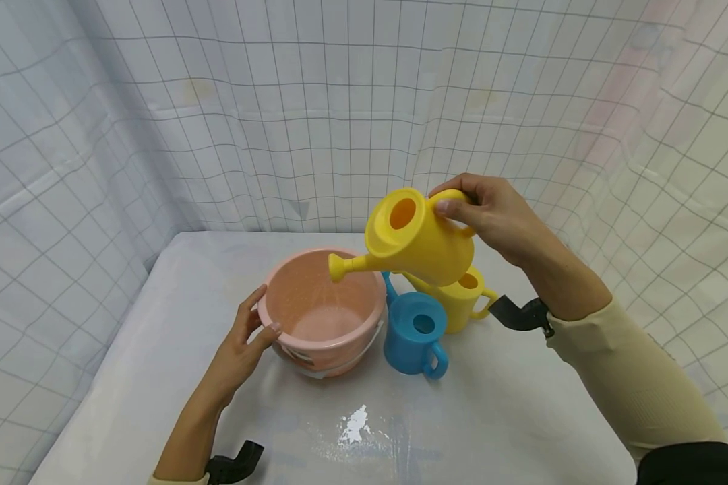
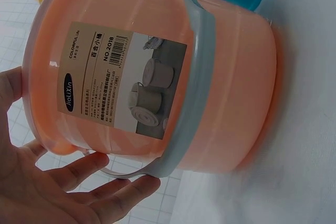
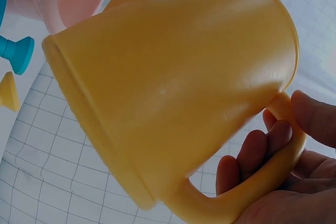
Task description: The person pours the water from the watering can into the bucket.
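In the head view my right hand (image 1: 491, 212) grips the handle of a yellow watering can (image 1: 425, 242), fingers wrapped round it. The can is held in the air, tipped left, its spout over a pink bucket (image 1: 330, 340). Faint thin streams of water fall from the spout into the bucket. My left hand (image 1: 245, 343) holds the bucket's left rim, its thumb over the edge. The left wrist view shows a label (image 2: 121, 80) and a grey carrying handle (image 2: 191, 93) on the bucket, the fingers close to that handle.
Right of the bucket stand a blue watering can (image 1: 412, 337) and a second yellow watering can (image 1: 458, 303), partly behind the raised one. A wet, shiny patch (image 1: 354, 428) lies on the white table (image 1: 522, 404) in front. Checked white curtains (image 1: 340, 101) enclose the back and sides.
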Demonstrator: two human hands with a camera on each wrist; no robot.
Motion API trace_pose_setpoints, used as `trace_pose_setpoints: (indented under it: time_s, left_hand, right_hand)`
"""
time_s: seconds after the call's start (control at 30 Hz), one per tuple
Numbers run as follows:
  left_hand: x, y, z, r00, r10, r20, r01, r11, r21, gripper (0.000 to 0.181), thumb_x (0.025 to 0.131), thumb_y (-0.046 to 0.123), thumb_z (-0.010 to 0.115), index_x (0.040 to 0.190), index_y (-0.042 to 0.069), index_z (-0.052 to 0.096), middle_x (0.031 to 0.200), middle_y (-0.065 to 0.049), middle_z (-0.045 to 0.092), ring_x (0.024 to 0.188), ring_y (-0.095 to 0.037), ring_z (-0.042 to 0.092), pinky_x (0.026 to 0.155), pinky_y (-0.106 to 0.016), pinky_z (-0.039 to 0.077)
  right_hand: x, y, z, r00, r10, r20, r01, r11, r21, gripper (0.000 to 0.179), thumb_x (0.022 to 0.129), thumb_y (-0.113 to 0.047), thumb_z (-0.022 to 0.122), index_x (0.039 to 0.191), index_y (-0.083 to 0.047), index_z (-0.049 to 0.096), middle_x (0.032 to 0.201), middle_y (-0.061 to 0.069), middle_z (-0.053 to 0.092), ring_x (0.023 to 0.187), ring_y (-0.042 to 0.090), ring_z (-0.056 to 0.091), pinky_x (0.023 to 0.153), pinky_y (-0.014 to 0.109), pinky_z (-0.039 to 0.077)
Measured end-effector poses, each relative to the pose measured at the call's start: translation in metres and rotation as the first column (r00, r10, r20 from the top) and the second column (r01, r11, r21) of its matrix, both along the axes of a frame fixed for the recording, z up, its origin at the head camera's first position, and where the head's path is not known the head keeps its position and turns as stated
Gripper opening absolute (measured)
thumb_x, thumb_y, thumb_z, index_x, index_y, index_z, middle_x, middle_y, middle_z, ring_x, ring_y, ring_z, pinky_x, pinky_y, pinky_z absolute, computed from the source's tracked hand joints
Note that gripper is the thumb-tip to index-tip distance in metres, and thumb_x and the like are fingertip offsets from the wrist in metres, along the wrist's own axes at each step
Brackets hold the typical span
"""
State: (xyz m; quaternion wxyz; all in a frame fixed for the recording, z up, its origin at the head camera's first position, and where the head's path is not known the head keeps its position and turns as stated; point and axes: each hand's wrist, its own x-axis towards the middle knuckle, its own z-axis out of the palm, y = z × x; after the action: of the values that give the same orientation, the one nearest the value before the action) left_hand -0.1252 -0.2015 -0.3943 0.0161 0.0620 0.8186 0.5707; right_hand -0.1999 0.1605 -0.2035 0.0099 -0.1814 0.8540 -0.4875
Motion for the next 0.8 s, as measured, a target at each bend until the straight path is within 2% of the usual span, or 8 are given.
trace_pose_setpoints:
  time_s: [0.8]
  left_hand:
    - [-0.0006,-0.0004,-0.001,1.0,-0.017,-0.012,0.017,1.0,0.014,0.069,0.097,0.028,0.051,0.149,0.042,0.008,0.151,-0.018,0.027,0.142,-0.039,0.023,0.104,-0.064,0.03]
  right_hand:
    - [0.0011,0.0008,0.0003,1.0,0.005,-0.007,-0.005,1.0,0.009,0.029,0.094,-0.027,0.057,0.115,-0.007,0.061,0.104,0.003,0.064,0.092,0.022,0.054,0.076,0.028,0.052]
